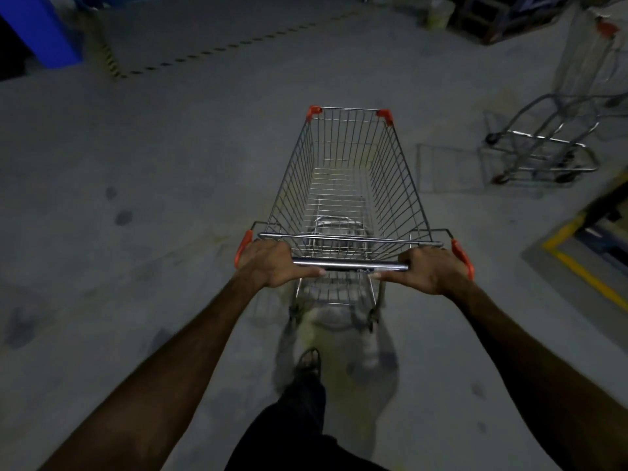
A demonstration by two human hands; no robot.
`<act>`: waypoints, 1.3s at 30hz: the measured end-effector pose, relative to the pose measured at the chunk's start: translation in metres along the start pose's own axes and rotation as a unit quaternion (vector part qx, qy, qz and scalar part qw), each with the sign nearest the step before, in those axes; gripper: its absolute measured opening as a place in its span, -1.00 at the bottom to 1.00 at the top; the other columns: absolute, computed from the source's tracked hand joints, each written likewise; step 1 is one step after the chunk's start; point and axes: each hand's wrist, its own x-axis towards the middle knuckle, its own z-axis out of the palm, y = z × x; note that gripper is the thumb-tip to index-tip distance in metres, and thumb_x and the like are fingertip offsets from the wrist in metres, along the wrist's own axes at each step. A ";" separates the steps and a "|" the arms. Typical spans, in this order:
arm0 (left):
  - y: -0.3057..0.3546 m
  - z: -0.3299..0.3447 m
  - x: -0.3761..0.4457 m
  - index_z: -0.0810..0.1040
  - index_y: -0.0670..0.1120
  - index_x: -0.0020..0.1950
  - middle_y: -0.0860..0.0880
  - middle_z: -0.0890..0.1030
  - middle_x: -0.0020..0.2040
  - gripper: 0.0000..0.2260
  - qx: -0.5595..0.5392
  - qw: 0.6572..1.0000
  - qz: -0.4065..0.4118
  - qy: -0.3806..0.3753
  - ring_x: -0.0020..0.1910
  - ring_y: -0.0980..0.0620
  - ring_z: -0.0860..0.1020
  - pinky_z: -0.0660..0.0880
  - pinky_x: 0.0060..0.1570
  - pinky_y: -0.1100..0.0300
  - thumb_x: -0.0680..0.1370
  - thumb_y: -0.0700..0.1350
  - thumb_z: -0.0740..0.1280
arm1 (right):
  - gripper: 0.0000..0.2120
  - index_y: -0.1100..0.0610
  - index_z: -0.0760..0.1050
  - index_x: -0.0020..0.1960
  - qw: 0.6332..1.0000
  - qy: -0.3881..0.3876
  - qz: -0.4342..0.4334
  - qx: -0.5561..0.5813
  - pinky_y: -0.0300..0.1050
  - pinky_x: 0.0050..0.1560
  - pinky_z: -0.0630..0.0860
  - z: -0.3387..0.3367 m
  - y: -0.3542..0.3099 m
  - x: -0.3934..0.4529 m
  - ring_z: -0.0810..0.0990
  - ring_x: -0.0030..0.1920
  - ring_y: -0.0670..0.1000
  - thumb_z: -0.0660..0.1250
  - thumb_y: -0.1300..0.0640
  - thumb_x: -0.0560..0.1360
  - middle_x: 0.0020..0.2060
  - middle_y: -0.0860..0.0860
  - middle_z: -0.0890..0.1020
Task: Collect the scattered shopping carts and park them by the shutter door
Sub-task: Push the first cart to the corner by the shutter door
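Note:
A wire shopping cart with orange corner caps stands right in front of me on the concrete floor, and its basket holds nothing. My left hand grips the left end of its metal handle bar. My right hand grips the right end. Another shopping cart stands at the right, blurred, with its wheeled frame showing. No shutter door is visible.
A blue block stands at the far left beside black-and-yellow hazard tape on the floor. Yellow floor lines edge a dark area at the right. Dark racks fill the far right. My foot shows below the cart.

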 end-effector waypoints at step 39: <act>-0.101 -0.220 0.711 0.64 0.04 -0.30 0.14 0.61 -0.34 -0.07 -0.030 0.999 0.001 0.031 -0.19 0.09 0.60 0.13 0.57 -0.33 0.22 0.83 -0.08 | -0.08 -0.06 0.53 -0.22 0.999 0.014 0.011 -0.049 0.16 0.16 0.60 -0.263 0.210 0.685 0.58 -0.25 -0.06 -0.15 -0.84 0.22 -0.31 -0.10 0.58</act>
